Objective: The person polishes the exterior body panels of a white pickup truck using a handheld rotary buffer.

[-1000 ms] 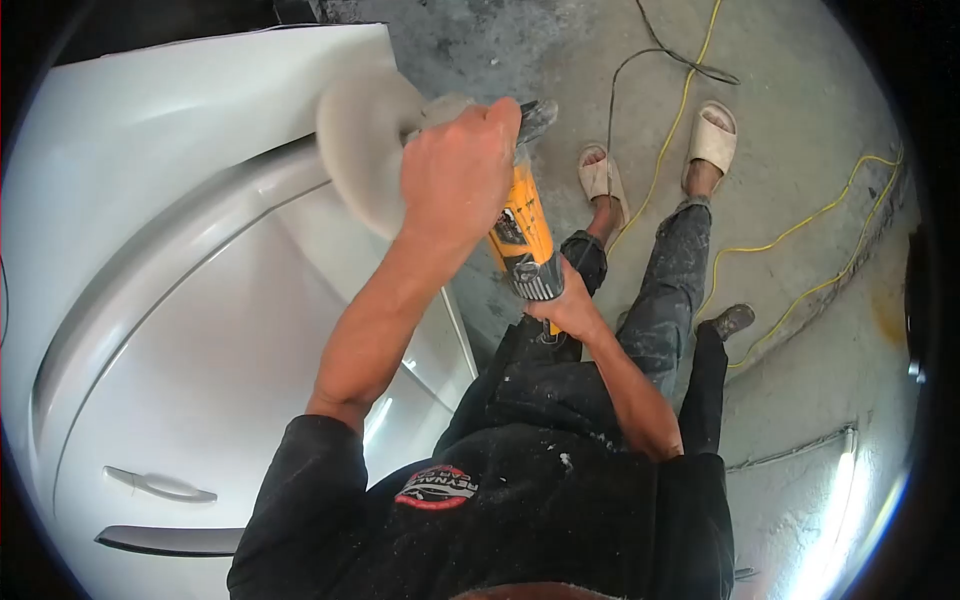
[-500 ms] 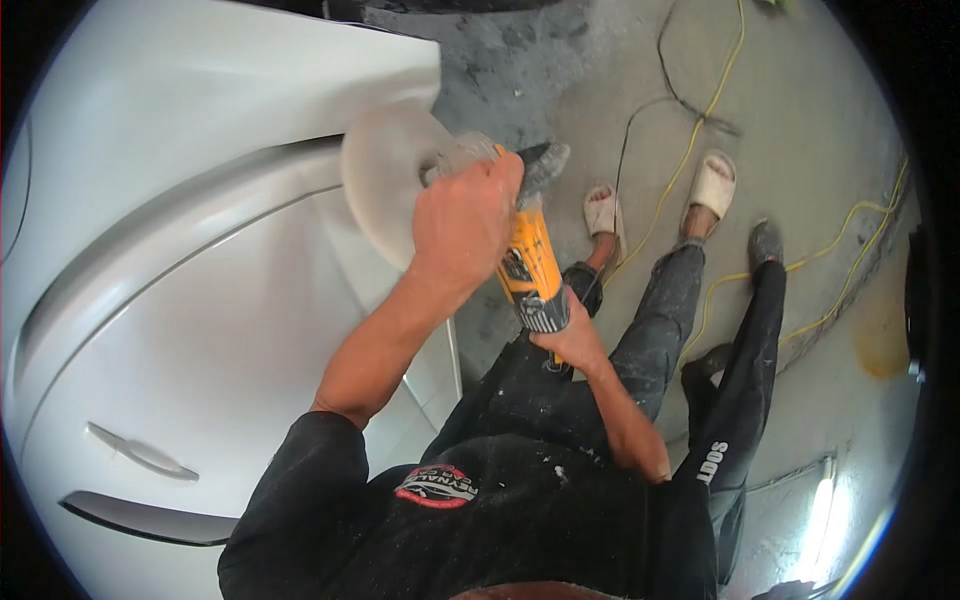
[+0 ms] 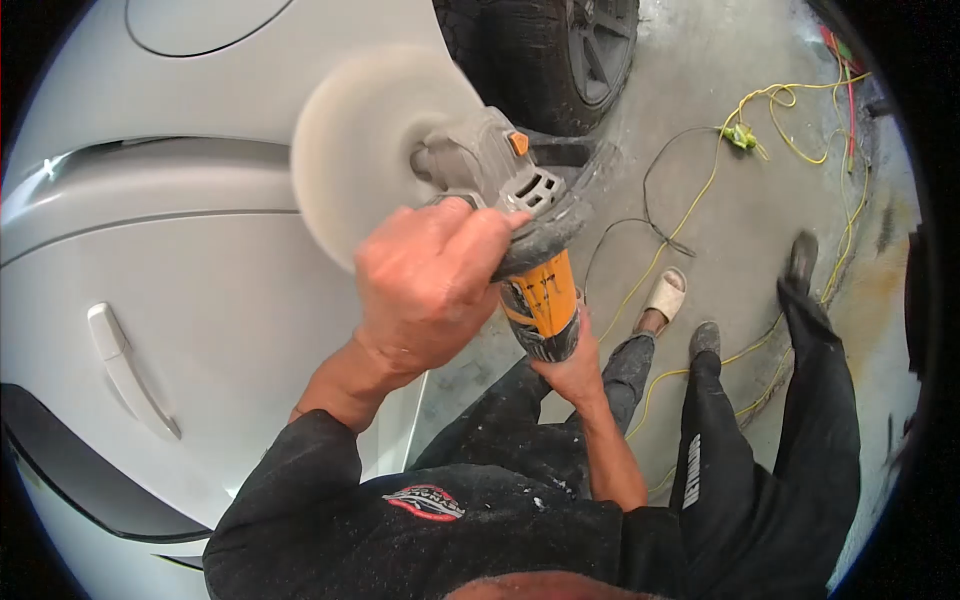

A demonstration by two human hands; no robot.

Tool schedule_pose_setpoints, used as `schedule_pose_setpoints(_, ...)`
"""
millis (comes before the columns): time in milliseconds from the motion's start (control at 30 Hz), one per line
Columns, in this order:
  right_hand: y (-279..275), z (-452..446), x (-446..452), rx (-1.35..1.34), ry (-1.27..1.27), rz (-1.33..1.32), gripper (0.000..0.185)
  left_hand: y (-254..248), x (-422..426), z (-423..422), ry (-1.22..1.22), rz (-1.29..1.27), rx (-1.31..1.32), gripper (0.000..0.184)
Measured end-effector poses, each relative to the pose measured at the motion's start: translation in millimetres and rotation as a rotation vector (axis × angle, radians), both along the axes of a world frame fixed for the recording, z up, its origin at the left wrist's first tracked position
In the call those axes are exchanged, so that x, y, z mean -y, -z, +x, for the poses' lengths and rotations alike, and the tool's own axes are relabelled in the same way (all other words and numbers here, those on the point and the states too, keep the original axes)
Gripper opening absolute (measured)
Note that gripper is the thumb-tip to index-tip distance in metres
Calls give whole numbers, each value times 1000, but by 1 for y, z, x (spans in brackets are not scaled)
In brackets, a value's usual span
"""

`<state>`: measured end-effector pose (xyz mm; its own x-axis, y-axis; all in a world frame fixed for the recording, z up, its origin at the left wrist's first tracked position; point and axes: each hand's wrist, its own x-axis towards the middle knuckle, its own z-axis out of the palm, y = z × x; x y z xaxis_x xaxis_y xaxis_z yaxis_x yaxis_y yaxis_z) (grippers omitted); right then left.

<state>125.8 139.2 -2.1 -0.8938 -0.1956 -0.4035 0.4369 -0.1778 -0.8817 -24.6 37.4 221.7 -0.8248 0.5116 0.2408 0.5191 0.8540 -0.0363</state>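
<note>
A polisher (image 3: pixel 545 295) with a yellow and black body and a grey head is held by both of my hands. My left hand (image 3: pixel 430 262) is closed on its front handle, just behind the pad. My right hand (image 3: pixel 575 368) wraps round the rear end of the body, its fingers partly hidden. The round whitish pad (image 3: pixel 345 150) is blurred, as if spinning. It stands in front of a silver-white car panel (image 3: pixel 220 110) near the door's upper seam. Whether pad and paint touch, I cannot tell.
On the car are a door handle (image 3: pixel 132 370), a dark window (image 3: pixel 80 460) and a wheel (image 3: pixel 590 60). A yellow cord (image 3: pixel 690 210) and a black cable cross the floor. A foot in a pale slide (image 3: pixel 667 294) and a person's dark-trousered legs (image 3: pixel 715 450) are at right.
The view has shifted, bringing the wheel and fuel flap into sight. The polisher appears larger, with its pad further up and left over the panel. Both hands keep their grip. The dark-trousered legs stand wider apart.
</note>
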Motion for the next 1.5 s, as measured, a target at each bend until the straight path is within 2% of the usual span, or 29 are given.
schedule_pose_setpoints(167,-17,-10,-5,-80,38,88,73,1,16,3,13,84,-8,17)
schedule_pose_setpoints(333,1,34,5,39,-50,160,77,24,40,22,-11,120,126,20)
schedule_pose_setpoints(433,-15,30,0,138,-101,158,81,13,37,18,-30,110,147,22)
schedule_pose_setpoints(667,-68,-18,-22,-107,-4,210,80,-55,18,-6,16,152,-23,24)
schedule_pose_setpoints(767,-83,-44,-33,-99,7,230,78,-69,4,-30,28,199,-74,26)
schedule_pose_setpoints(867,-88,-65,-41,-141,53,164,76,-72,-10,-56,39,237,-98,27)
schedule_pose_setpoints(1000,-86,-72,-42,-162,90,227,64,-68,-13,-66,31,244,-69,26)
schedule_pose_setpoints(1133,-74,-48,-39,-79,27,299,66,-67,-10,-52,1,148,-40,25)
schedule_pose_setpoints(1267,-72,-6,-24,-35,-34,288,76,-49,14,-18,-9,205,-1,25)
schedule_pose_setpoints(1367,-63,1,-20,-46,-18,285,78,-63,11,-19,-16,198,0,24)
schedule_pose_setpoints(1500,-94,-24,-31,-74,2,285,75,-85,5,-32,-8,226,-52,25)
